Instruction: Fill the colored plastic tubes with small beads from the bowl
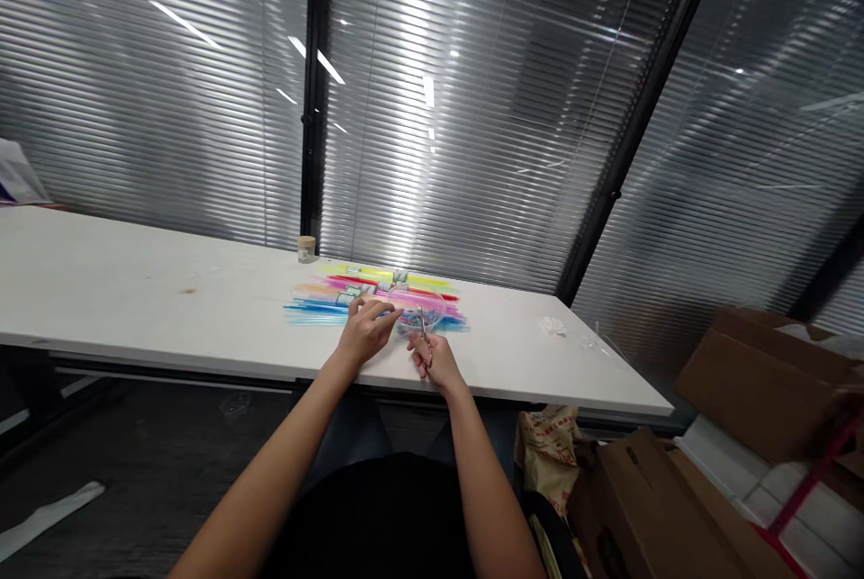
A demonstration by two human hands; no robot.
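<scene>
In the head view, my right hand grips a pair of scissors by the handles, blades pointing away from me across the clear bowl. My left hand reaches to the bowl's left side with its fingers bent; I cannot tell whether they pinch anything thin. Small blue and reddish pieces lie in the bowl, which sits on the white worktop in front of me. Around it lie long thin strips: blue ones nearest me, then pink and red, with yellow ones farthest. A lidded jar stands behind them, to the left.
</scene>
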